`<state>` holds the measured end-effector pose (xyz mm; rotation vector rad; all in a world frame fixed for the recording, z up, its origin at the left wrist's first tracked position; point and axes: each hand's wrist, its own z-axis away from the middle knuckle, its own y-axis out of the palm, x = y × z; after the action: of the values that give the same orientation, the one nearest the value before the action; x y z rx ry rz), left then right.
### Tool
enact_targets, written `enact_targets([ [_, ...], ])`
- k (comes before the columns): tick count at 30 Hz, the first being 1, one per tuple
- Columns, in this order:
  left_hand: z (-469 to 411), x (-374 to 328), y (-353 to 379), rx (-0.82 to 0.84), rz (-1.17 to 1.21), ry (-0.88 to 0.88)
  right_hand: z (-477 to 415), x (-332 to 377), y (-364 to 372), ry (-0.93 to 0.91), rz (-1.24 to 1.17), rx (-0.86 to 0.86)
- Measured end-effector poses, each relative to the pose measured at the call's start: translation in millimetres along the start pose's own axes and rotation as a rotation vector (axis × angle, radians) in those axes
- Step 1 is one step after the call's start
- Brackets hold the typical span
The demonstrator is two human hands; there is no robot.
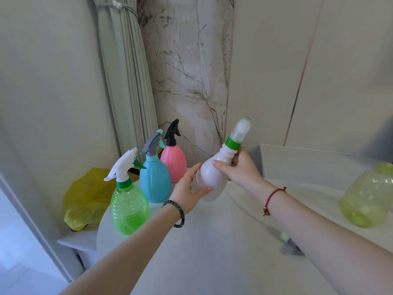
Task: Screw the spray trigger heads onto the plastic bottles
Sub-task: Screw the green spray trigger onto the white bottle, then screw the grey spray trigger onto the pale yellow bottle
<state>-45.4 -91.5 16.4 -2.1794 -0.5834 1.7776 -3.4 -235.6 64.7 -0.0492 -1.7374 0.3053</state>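
both arms reach forward over the white desk (pixel 212 252), and between them, low on the right, a blurred grey and pale piece (pixel 291 244) lies on the desk, too smeared to name. left hand (pixel 187 192), beaded bracelet at the wrist, ring on a finger, cups the belly of the white bottle (pixel 209 179) from the left and below, thumb pressed across its lower front. right hand (pixel 238 169), red cord at the wrist, has its grip closed round the ribbed shoulder just under the neck, thumb lying on the front. so the bottle is held up off the desk in both hands, tilted with its top leaning up and to the right. on its neck sits a green ribbed collar (pixel 232 143) with a clear domed cap (pixel 241 129) above it, poking out past the right hand's fingers.

to the left, three finished sprayers stand upright in a diagonal line: the green bottle (pixel 128 207) with a white trigger head nearest, the blue bottle (pixel 155 182) with a grey trigger head behind it, the pink bottle (pixel 174 162) with a black trigger head farthest. the pink one stands just behind the left hand's fingertips. a yellow plastic bag (pixel 85 199) slumps behind the green bottle. far right, a yellow-green jar (pixel 368 196) sits well apart. behind it all, a tied-back curtain (pixel 125 81) and a marbled wall panel (pixel 187 71).
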Motion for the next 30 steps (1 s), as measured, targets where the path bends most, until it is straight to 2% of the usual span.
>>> enact_targets([
  [4, -37.9, 16.4, -4.2, 0.000, -0.040, -0.057, -36.4, -6.0, 17.2, -0.128, 0.110, 0.010],
  [9, -73.4, 36.2, -0.2, 0.013, 0.104, -0.176, -77.6, -26.2, 34.3, -0.115, 0.176, 0.004],
  [15, -85.1, 53.4, 4.8, 0.017, 0.162, -0.231, -101.1, -47.5, 46.3, -0.152, 0.231, 0.022],
  [19, -82.6, 58.1, 5.9, 0.034, 0.090, -0.283, -102.2, -51.8, 46.7, -0.129, 0.267, 0.097],
  [22, -71.1, 53.8, 4.0, 0.004, 0.084, -0.344, -92.7, -51.7, 23.7, -0.075, 0.390, 0.204],
  [26, -39.0, 48.8, 2.5, -0.064, 0.032, -0.305, -52.5, -58.8, -50.2, -0.053, 0.492, 0.212],
  [30, -7.3, 41.0, 20.3, -0.009, 0.062, -0.274, 11.8, -75.8, -120.0, 0.042, 0.584, 0.295],
])
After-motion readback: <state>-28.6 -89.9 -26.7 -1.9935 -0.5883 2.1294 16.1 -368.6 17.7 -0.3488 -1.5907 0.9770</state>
